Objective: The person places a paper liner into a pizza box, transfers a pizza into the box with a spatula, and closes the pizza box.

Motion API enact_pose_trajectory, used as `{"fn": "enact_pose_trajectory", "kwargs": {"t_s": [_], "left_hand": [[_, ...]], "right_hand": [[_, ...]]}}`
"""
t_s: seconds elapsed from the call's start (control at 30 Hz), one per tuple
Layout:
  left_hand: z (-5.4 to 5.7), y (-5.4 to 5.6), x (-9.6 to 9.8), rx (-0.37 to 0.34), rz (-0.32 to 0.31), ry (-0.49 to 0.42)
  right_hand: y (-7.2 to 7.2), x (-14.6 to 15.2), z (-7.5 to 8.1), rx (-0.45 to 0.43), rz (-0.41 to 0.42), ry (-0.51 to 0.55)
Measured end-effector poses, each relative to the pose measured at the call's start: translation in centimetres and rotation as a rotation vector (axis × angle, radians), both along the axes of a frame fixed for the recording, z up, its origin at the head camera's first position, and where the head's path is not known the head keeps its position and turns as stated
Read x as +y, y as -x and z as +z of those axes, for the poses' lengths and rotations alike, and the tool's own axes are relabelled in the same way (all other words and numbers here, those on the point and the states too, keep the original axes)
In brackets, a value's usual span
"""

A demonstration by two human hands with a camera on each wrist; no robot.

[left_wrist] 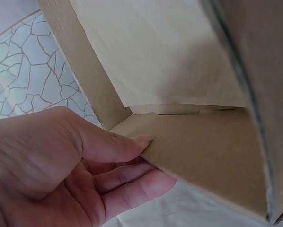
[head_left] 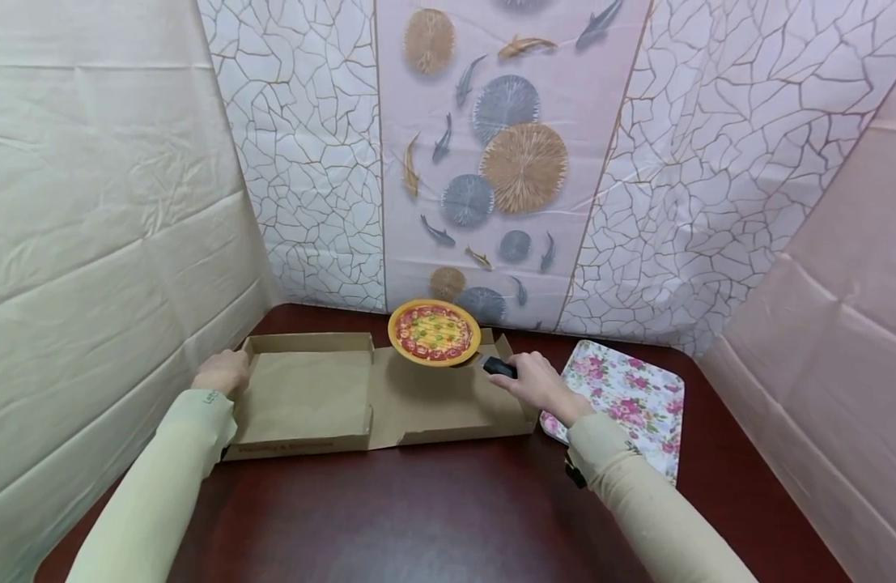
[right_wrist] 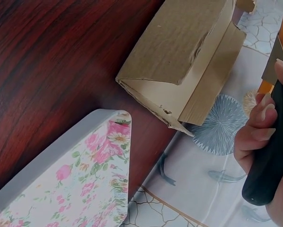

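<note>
A toy pizza [head_left: 435, 333] with an orange rim is held up over the lid side of an open cardboard pizza box [head_left: 426, 397]. Under it runs a spatula with a black handle [head_left: 500, 368], which my right hand [head_left: 538, 382] grips. In the right wrist view the fingers curl round that handle [right_wrist: 272, 146], and only a sliver of the blade and pizza shows. My left hand [head_left: 223, 372] is at the box's left side. Seen from the left wrist, its thumb and fingers pinch the cardboard side wall [left_wrist: 203, 156]. Brown paper [head_left: 305, 395] lines the box's left half.
To the right of the box lies a white board with pink flowers [head_left: 630, 397], partly behind the right forearm. Everything stands on a dark red wooden table [head_left: 389, 518]. Patterned cloth [head_left: 312, 146] hangs behind, and pale cloth walls [head_left: 105, 243] rise on both sides.
</note>
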State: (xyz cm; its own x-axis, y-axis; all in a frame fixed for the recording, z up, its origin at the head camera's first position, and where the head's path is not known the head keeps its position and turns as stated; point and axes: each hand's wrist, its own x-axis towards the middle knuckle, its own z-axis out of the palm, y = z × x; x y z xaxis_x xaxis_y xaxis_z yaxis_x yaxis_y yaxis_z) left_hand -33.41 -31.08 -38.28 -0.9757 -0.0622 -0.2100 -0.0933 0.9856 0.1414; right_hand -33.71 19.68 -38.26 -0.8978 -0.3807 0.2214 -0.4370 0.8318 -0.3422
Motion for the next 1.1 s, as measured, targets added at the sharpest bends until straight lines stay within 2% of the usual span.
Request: {"fn": "enact_pose_trajectory", "kwargs": {"t_s": [0.23,0.43,0.77,1.1], "left_hand": [[-0.2,-0.2,-0.1,0.005,0.015,-0.001],[-0.2,0.0,-0.1,0.024,0.003,-0.008],[-0.1,0.5,-0.5,0.031,-0.005,0.011],[-0.1,0.3,-0.4,0.032,-0.001,0.002]], "right_hand": [[-0.1,-0.4,-0.3,-0.021,-0.015,0.009],[-0.1,-0.4,-0.3,-0.027,-0.032,0.006],[0.1,-1.2,0.4,0.006,-0.003,0.009],[0.0,-1.8,0.8,0.004,0.006,0.001]]}}
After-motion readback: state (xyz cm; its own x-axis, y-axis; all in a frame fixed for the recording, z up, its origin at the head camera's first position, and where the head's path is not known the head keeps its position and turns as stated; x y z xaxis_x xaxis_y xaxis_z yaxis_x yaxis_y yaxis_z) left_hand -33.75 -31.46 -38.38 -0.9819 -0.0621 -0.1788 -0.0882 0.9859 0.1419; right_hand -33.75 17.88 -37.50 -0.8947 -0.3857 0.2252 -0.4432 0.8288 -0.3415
